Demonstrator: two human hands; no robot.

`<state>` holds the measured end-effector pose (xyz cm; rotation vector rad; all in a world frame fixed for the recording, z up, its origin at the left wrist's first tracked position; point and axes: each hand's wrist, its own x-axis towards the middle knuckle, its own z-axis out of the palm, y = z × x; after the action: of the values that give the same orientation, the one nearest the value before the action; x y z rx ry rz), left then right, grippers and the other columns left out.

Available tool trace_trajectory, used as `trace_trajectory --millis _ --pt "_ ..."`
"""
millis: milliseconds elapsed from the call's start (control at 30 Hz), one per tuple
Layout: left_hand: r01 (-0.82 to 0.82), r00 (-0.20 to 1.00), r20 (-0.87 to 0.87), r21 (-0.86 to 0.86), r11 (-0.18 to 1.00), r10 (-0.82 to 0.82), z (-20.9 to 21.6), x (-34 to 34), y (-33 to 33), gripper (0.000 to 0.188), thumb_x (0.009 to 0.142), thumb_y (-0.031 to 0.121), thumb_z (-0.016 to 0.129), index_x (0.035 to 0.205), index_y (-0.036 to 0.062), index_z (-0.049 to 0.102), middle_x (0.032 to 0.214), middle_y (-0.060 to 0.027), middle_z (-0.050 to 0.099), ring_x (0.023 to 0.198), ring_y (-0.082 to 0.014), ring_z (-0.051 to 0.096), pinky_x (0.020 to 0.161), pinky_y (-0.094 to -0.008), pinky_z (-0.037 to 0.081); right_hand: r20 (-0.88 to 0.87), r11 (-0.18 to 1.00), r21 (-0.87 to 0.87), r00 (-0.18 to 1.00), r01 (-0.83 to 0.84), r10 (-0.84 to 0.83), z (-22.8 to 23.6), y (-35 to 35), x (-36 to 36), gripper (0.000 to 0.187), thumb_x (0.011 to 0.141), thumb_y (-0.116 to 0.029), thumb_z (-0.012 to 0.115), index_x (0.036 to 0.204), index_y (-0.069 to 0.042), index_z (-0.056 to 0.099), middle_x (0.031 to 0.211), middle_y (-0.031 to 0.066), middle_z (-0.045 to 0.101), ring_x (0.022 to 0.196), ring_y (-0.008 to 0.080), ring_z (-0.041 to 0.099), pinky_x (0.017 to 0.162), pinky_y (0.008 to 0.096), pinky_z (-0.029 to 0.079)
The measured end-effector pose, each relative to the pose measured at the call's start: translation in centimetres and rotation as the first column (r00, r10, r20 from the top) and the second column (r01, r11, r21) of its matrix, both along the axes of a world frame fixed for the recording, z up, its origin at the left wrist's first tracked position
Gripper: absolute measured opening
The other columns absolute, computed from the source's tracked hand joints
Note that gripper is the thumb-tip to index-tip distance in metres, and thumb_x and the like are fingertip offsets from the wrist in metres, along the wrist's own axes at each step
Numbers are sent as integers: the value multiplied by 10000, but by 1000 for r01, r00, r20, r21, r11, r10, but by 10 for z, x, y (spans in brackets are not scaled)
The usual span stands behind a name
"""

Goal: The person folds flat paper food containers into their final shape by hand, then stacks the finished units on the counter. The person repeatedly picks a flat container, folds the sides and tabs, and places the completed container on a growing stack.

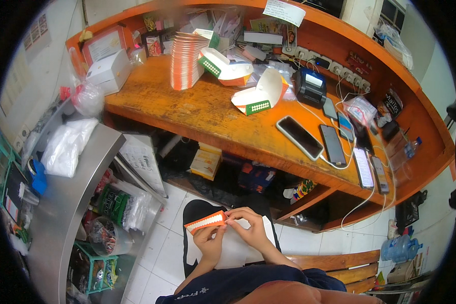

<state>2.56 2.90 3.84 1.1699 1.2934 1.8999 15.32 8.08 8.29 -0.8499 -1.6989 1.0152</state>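
Above my lap, my left hand (209,244) grips a small orange and white paper food carton (206,222) from below. The fingers of my right hand (250,232) are closed on the carton's right end, at its corner. Pale sheet-like material (233,250) lies across my lap under both hands; whether it is part of the carton I cannot tell. On the wooden desk beyond stand a tall nested stack of similar cartons (184,63) and two formed cartons, one green, white and orange (225,67), the other with its lid raised (258,95).
Several phones, including one in a white case (300,137), lie charging on the desk's right side among loose cables. A small black printer (310,87) stands behind them. To my left is a steel counter (81,202) with plastic bags (68,147). A wooden bench (339,266) is at my right.
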Motion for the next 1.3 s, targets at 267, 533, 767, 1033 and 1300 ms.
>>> trace_trajectory --millis 267,533,767,1033,1300 --pt "-25 973 230 100 995 2 -3 -18 6 220 804 -70 689 1017 -74 636 930 -113 666 800 -171 668 703 -255 565 398 944 245 911 -222 111 -8 -29 -12 629 759 -71 714 1348 -41 492 1446 150 428 1207 327 503 976 386 404" --pt "-105 734 678 49 993 44 -7 -26 21 247 989 171 504 1194 35 510 1099 -91 613 977 -177 610 810 -307 512 57 934 -81 937 349 -345 -36 -21 -8 243 748 48 705 982 12 651 918 160 633 840 254 654 728 318 522" --pt "261 611 778 -27 965 -144 -32 3 14 430 922 128 609 1300 36 425 1115 -90 584 1016 -190 587 866 -332 504 86 965 156 970 211 -226 -35 -22 -3 191 786 12 703 977 -5 703 936 139 682 854 236 676 742 283 525" --pt "203 963 -91 -381 902 -255 -90 -23 -6 400 893 131 657 1249 31 507 1209 -77 551 1092 -201 536 938 -324 433 1 976 -3 976 217 -217 -31 -10 5 90 807 -23 697 893 5 693 997 140 695 917 245 672 773 297 522" --pt "281 902 -207 -383 880 -378 -121 -25 -27 421 895 170 647 1273 50 506 1266 -107 531 1173 -246 499 992 -381 389 140 981 191 989 26 -53 -19 -6 5 214 786 -40 719 986 -22 647 1025 148 673 917 257 662 790 314 524"
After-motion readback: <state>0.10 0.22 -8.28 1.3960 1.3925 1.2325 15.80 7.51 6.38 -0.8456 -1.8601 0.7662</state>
